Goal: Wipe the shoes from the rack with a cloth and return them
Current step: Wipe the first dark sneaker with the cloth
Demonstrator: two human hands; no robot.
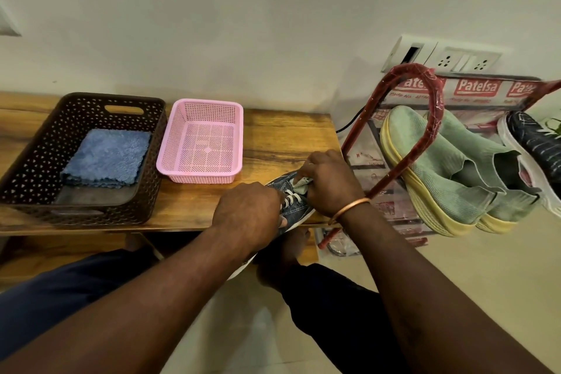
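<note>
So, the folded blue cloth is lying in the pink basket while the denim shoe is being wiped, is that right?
Not quite: the head view shows the folded blue cloth lying in the brown basket, not the pink basket. The right hand does wipe the denim shoe with a pale cloth.

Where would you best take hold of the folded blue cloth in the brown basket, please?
Probably at its near edge, coming from straight above: the blue cloth lies folded flat on the floor of the brown basket, whose tall walls block a sideways approach, while bare floor in front leaves room to pinch.
</note>
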